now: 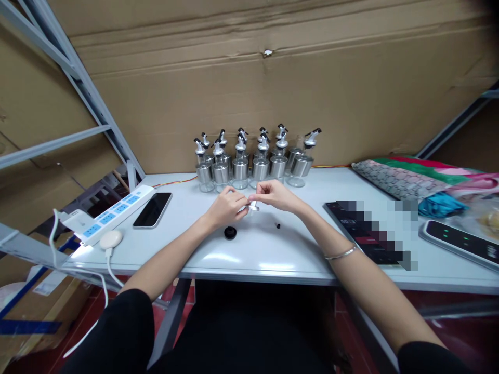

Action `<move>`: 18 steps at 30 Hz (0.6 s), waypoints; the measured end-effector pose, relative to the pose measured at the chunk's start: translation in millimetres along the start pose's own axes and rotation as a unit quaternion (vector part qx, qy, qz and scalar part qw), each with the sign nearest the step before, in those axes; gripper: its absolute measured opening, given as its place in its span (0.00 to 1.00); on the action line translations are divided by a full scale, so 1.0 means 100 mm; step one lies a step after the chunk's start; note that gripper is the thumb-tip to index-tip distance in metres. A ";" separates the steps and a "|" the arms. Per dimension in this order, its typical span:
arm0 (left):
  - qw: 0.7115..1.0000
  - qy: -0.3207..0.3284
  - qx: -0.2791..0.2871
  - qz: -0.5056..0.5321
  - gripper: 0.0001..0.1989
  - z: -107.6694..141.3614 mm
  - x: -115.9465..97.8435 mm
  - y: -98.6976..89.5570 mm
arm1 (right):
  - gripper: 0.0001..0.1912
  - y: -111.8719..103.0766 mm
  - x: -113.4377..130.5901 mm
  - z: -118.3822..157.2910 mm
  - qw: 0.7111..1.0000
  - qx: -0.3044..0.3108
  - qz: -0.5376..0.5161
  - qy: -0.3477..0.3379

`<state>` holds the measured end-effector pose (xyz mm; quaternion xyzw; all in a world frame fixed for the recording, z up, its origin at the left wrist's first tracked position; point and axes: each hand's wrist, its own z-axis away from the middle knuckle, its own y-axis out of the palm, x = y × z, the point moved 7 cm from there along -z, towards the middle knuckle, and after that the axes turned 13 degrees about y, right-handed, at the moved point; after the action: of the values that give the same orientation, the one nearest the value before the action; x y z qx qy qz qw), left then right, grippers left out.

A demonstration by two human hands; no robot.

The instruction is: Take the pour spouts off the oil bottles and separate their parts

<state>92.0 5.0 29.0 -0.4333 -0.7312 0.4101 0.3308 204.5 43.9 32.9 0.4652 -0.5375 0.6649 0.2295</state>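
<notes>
My left hand (231,205) and my right hand (277,195) meet above the middle of the white table. Between them is a small silver pourer part (254,207); its lower rim shows and the rest is covered by fingers. The left fingers are closed round it, while the right thumb and index finger pinch at its top. On the tabletop below lie a round black cap (230,232) and a tiny black piece (278,225). Behind my hands stand several glass bottles (240,169) with steel bands and silver-and-black pourers, one of them (302,165) tilted at the right end.
To the left are a phone (153,210), a white power strip (117,212) and a round white charger (111,239) with its cable. A dark, partly blurred-out device (362,231), a black-topped device (463,240) and colourful fabric bags (421,179) lie right. Cardboard (249,98) walls the back.
</notes>
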 end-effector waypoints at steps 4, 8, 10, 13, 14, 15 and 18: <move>1.000 0.014 0.015 -0.017 0.12 0.00 0.00 0.00 | 0.23 -0.06 -0.19 0.08 0.983 0.157 0.060 0.075; 1.000 0.007 -0.002 -0.020 0.12 0.02 0.00 -0.05 | 0.24 -0.07 -0.47 0.23 0.926 0.314 0.149 0.146; 0.999 0.000 -0.016 -0.030 0.12 0.02 0.00 -0.07 | 0.21 -0.05 -0.56 0.24 0.915 0.332 0.161 0.165; 0.998 -0.024 -0.040 -0.049 0.13 0.05 0.01 -0.08 | 0.18 0.05 -0.62 0.18 0.914 0.333 0.154 0.175; 0.997 -0.034 -0.047 -0.049 0.14 0.06 0.02 -0.07 | 0.17 0.08 -0.62 0.16 0.916 0.330 0.148 0.176; 0.997 -0.044 -0.051 -0.045 0.14 0.07 0.04 -0.07 | 0.16 0.10 -0.63 0.14 0.918 0.325 0.142 0.177; 0.997 -0.062 -0.053 -0.017 0.13 0.10 0.07 -0.02 | 0.14 0.10 -0.63 0.05 0.935 0.281 0.136 0.168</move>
<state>80.1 8.0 27.5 -0.4118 -0.7780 0.3913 0.2682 227.1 47.7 -26.5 0.3145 -0.3404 0.8821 0.0841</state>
